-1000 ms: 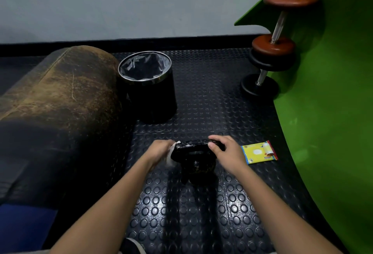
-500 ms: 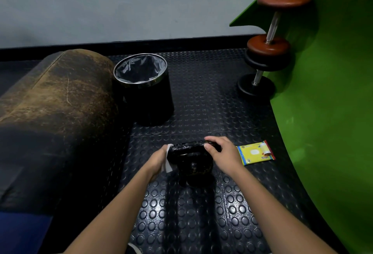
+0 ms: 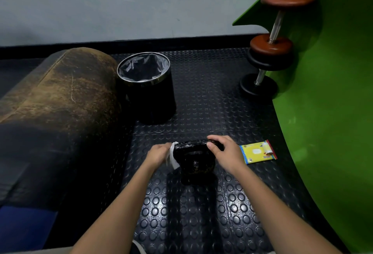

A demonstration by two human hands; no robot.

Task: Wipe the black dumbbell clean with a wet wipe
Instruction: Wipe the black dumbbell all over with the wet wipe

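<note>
The black dumbbell point(image 3: 192, 158) stands on end on the studded rubber floor, its glossy top disc facing me. My right hand point(image 3: 224, 150) grips the right edge of that top disc, fingers curled over the rim. My left hand point(image 3: 158, 152) holds a white wet wipe point(image 3: 173, 156) against the disc's left side. The lower part of the dumbbell is dark and hard to make out.
A yellow wet-wipe pack point(image 3: 258, 152) lies just right of my right hand. A black bin point(image 3: 148, 86) with a liner stands behind. A worn brown bolster point(image 3: 54, 100) fills the left. Brown-and-black dumbbells point(image 3: 270, 52) lean on a green mat point(image 3: 333, 112) at right.
My left hand with the wipe has slid slightly down and back along the disc's left side. My right hand keeps its grip on the disc. The camera view shifted a little.
</note>
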